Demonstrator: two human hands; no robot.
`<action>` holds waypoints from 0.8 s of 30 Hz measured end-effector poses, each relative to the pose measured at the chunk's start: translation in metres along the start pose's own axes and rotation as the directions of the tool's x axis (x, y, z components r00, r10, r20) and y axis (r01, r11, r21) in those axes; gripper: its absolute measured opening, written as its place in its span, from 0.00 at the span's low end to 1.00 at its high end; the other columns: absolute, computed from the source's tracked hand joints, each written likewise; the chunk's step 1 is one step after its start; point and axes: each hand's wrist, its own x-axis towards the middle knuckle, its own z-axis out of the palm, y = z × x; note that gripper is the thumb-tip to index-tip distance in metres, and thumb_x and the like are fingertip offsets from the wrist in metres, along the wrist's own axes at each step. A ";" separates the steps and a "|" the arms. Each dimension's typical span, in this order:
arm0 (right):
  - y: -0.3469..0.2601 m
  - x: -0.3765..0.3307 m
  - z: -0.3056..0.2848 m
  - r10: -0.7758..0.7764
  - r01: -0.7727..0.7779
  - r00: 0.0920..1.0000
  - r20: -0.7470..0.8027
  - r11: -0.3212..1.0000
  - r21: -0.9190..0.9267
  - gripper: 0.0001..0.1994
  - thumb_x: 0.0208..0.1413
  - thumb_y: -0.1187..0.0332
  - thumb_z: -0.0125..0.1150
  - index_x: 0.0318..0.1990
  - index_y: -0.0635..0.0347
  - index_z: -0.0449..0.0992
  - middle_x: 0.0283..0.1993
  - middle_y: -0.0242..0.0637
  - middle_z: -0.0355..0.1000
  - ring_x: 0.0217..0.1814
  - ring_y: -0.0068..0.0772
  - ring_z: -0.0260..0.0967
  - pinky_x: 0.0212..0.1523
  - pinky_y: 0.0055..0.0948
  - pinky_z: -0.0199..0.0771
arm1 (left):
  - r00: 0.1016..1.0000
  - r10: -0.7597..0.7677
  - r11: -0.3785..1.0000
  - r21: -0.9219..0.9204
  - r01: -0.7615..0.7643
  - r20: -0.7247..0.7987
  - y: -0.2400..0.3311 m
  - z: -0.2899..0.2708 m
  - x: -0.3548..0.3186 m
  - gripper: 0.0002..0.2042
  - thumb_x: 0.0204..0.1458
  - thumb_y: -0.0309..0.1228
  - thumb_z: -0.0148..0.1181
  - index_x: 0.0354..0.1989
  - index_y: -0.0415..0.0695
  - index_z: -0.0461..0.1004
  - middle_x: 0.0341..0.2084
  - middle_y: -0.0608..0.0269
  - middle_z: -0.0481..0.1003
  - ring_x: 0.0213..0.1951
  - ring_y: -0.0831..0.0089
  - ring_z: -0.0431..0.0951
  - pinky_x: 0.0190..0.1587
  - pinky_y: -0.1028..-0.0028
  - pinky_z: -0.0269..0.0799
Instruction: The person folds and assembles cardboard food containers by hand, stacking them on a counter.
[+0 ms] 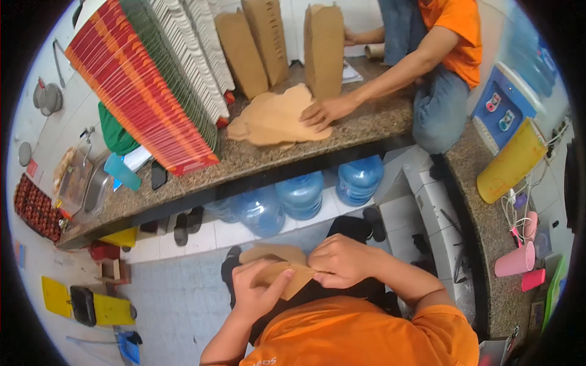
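In front of my lap I hold a brown cardboard piece (298,284), bent between my two hands. My left hand (261,289) closes on its left side, thumb laid across the near face. My right hand (340,261) pinches its right end with curled fingers. A further brown flap shows behind the left hand. On the granite counter ahead lie flat cut-out cardboard sheets (268,122), under the hand (329,113) of a co-worker sitting there. Folded brown cardboard boxes (325,52) stand upright behind those sheets.
Tall stacks of red patterned cartons (143,91) and white trays (189,55) lean on the counter (390,125). Blue water jugs (259,210) stand beneath it. To the right are a yellow container (511,161), pink cups (514,261) and a water dispenser (506,107). Yellow bins (113,310) sit lower left.
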 end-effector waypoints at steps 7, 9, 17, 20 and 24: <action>0.001 0.001 0.007 0.106 -0.104 0.992 -0.073 0.994 0.038 0.16 0.57 0.65 0.62 0.23 0.62 0.66 0.22 0.47 0.67 0.27 0.58 0.70 0.31 0.50 0.70 | 0.987 -0.068 0.983 -0.181 0.042 -0.144 -0.016 0.010 -0.011 0.08 0.49 0.26 0.74 0.28 0.35 0.82 0.22 0.57 0.82 0.26 0.72 0.83 0.31 0.73 0.75; -0.001 0.000 -0.005 0.313 -0.312 0.945 0.098 0.950 -0.024 0.14 0.57 0.62 0.70 0.38 0.62 0.73 0.35 0.44 0.74 0.42 0.49 0.77 0.41 0.44 0.77 | 0.994 -0.019 0.988 -0.156 0.002 -0.111 -0.015 0.006 -0.009 0.08 0.49 0.27 0.74 0.29 0.35 0.82 0.22 0.58 0.82 0.26 0.72 0.83 0.30 0.73 0.74; -0.004 -0.021 0.027 0.357 -0.376 0.922 0.153 0.724 0.578 0.62 0.44 0.67 0.85 0.77 0.56 0.36 0.69 0.50 0.62 0.73 0.42 0.61 0.72 0.44 0.62 | 0.925 -0.113 0.851 -0.445 0.279 0.363 -0.033 -0.015 -0.055 0.18 0.46 0.29 0.78 0.45 0.36 0.82 0.39 0.55 0.85 0.40 0.70 0.86 0.44 0.72 0.79; -0.011 -0.029 0.030 0.360 -0.421 0.907 0.218 0.796 0.436 0.62 0.42 0.68 0.85 0.77 0.56 0.39 0.68 0.49 0.62 0.72 0.43 0.62 0.70 0.43 0.62 | 0.738 -0.038 0.797 -0.425 0.429 0.674 -0.016 -0.029 -0.056 0.15 0.57 0.23 0.68 0.53 0.37 0.81 0.44 0.60 0.83 0.47 0.72 0.80 0.52 0.69 0.75; -0.037 -0.017 0.021 0.256 -0.375 0.906 0.337 0.855 0.358 0.59 0.44 0.66 0.80 0.77 0.56 0.39 0.67 0.52 0.61 0.73 0.53 0.59 0.73 0.51 0.56 | 0.671 -0.067 0.834 -0.327 0.444 0.739 -0.016 -0.027 -0.066 0.15 0.60 0.27 0.67 0.54 0.37 0.80 0.50 0.59 0.82 0.54 0.68 0.78 0.58 0.65 0.72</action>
